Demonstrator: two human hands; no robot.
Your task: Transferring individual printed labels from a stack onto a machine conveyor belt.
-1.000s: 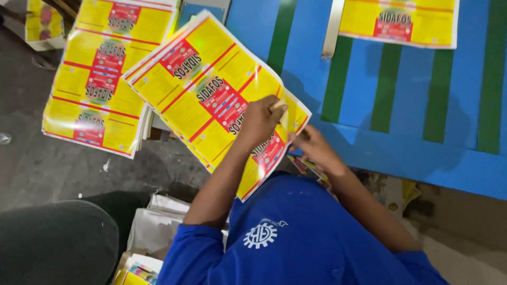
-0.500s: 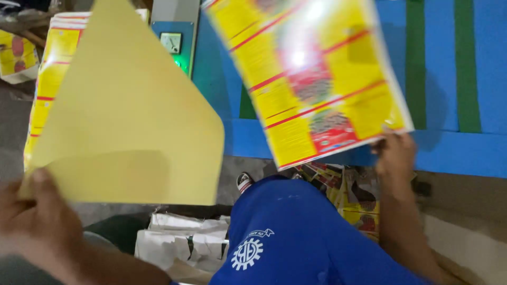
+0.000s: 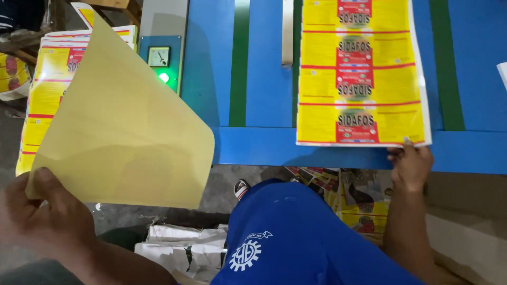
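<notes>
Blue table (image 3: 264, 148): right hand (image 3: 409, 168) touching label sheet (image 3: 362, 74); left hand (image 3: 42, 216) pinching backing sheet (image 3: 121, 132).

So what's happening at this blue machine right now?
A person in blue clothing sits at a blue machine table with green belts. Their right hand rests its fingers on the near edge of a yellow-and-red printed label sheet lying flat on the table. Their left hand holds up a plain pale yellow backing sheet by its lower corner, off to the side. A stack of printed sheets lies behind it, partly hidden.
</notes>
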